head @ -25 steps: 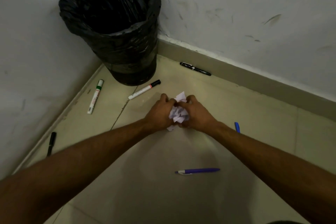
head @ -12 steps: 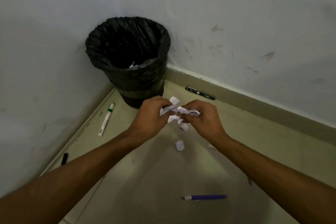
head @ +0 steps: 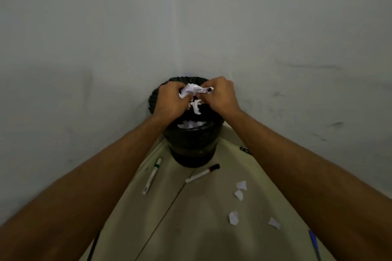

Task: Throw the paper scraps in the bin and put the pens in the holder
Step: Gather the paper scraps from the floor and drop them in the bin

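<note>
Paper scraps (head: 194,90) sat bunched between my two hands, right over the mouth of the bin (head: 192,144) at twelve o'clock, tucked in the corner where the two walls meet. I had both hands working together because the wad was loose and made of many small torn bits; one hand alone would have shed them. My left hand (head: 169,101) was clenched on the left side of the wad and my right hand (head: 220,96) pinched its right side, so each grip was grasping paper. A tongue of white paper (head: 196,108) hung below the knuckles, either slipping out or already falling; I could not tell which. Holding the load above the black liner made sense, since anything that dropped would go inside. White crumpled paper (head: 191,124) already lay in the bin.

The scraps looked thin, white and creased, light enough to flutter. Four stray bits (head: 237,195) lay on the floor around four o'clock, so the paper part was not finished by my judgement. A green-banded marker (head: 152,176) lay at seven o'clock of the bin, a red-banded marker (head: 202,173) at five o'clock, and a blue pen (head: 314,241) poked in at the lower right. No holder was in view.
</note>
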Demonstrator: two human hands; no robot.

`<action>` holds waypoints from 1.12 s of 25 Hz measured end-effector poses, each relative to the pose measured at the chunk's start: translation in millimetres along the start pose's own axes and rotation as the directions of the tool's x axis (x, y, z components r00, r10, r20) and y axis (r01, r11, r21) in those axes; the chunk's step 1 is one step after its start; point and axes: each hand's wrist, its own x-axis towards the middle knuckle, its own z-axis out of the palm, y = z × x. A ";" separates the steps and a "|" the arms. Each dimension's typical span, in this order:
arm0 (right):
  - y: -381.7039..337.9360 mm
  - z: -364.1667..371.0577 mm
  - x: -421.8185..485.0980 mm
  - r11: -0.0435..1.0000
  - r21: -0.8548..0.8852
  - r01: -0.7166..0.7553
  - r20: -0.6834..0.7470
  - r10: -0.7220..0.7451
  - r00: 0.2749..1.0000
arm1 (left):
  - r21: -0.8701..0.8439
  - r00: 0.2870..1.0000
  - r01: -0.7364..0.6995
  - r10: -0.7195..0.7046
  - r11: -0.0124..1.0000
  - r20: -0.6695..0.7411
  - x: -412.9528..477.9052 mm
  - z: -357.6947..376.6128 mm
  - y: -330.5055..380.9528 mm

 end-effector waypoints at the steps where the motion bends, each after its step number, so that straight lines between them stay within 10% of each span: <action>1: 0.5 9.0 5.8 0.998 -0.066 -0.021 0.057 0.025 0.998 | 0.043 0.998 0.036 -0.038 0.998 0.048 2.1 0.3 -8.9; 10: -18.6 -1.2 -8.2 0.971 -0.018 -0.240 0.523 0.214 0.825 | 0.129 0.904 0.146 -0.186 0.981 0.384 -1.0 -11.3 -3.5; 19: 53.7 -38.4 -114.7 0.990 0.106 -0.091 0.016 0.090 0.996 | -0.155 0.956 -0.290 0.280 0.944 -0.085 -94.4 28.6 20.7; 22: 113.2 -44.4 -151.6 0.963 -0.098 -0.252 0.208 0.267 0.941 | -0.140 0.949 -0.172 0.202 0.975 0.244 -131.3 71.0 9.8; 28: 209.2 -53.4 -251.4 0.671 -0.690 -0.272 0.433 0.683 0.588 | 0.301 0.575 -0.080 -0.202 0.950 0.793 -210.0 153.9 -19.5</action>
